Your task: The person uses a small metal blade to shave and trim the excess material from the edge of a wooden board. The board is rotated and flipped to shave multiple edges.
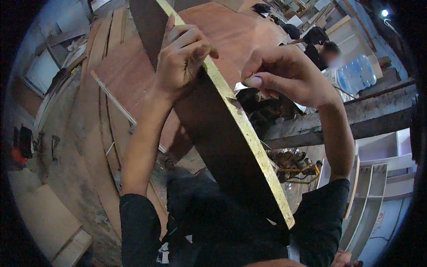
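Observation:
A long dark brown board [227, 147] slants across in front of my body, its narrow yellowish edge [260, 159] facing up. My left hand [183, 58] is wrapped over the upper part of the board, fingers bent across that edge. To the right of the edge, my right hand [289, 75] is raised with thumb and forefinger pinched together. Whatever lies between those fingertips is too small to make out. Partway along the edge sits a dark, sliver-like patch [234, 105]. The board's lower end rests close against my dark clothing.
Reddish-brown panels [222, 31] lie beyond the board, with long planks [100, 58] on the left. A person [318, 49] is at the upper right, near a clear blue water jug [357, 73]. A thick beam [307, 127] and a shelf frame [369, 200] stand right.

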`<state>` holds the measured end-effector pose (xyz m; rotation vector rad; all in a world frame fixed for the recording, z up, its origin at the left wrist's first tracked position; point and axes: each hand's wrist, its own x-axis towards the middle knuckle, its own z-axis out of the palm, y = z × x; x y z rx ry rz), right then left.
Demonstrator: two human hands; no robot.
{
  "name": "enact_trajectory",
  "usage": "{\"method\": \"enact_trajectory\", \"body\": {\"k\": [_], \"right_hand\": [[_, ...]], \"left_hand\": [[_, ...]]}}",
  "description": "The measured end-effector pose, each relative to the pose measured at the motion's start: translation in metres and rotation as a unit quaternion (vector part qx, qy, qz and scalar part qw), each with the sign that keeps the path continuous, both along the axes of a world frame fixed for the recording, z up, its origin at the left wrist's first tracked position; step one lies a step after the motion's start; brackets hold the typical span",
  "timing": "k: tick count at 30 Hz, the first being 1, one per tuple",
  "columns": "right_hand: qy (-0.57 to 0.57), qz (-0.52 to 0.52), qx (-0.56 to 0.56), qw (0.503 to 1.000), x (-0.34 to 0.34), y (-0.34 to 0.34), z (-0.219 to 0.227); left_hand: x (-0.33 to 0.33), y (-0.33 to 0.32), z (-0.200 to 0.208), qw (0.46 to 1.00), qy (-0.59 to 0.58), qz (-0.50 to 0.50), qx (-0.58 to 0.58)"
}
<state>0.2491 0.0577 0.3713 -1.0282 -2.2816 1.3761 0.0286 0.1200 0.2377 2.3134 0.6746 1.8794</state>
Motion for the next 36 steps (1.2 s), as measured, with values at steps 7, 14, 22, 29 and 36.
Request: {"method": "enact_trajectory", "body": {"k": [7,14,22,29,36], "right_hand": [[-0.11,-0.081,0.397,0.908,0.003,-0.072,-0.008],[-0.131,-0.046,0.602,0.786,0.006,-0.086,-0.051],[-0.133,-0.054,0.679,0.72,0.005,-0.084,-0.059],[-0.071,-0.065,0.65,0.754,0.01,-0.072,-0.059],[-0.088,-0.044,0.601,0.793,0.006,-0.076,-0.048]], "left_hand": [[-0.003,-0.004,0.008,1.0,0.021,-0.007,-0.005],[0.001,-0.045,0.029,0.992,0.113,-0.045,0.031],[0.008,-0.064,0.038,0.988,0.147,-0.051,-0.018],[0.012,-0.064,0.038,0.986,0.154,-0.052,-0.026],[0.012,-0.059,0.031,0.989,0.144,-0.029,0.01]]}}
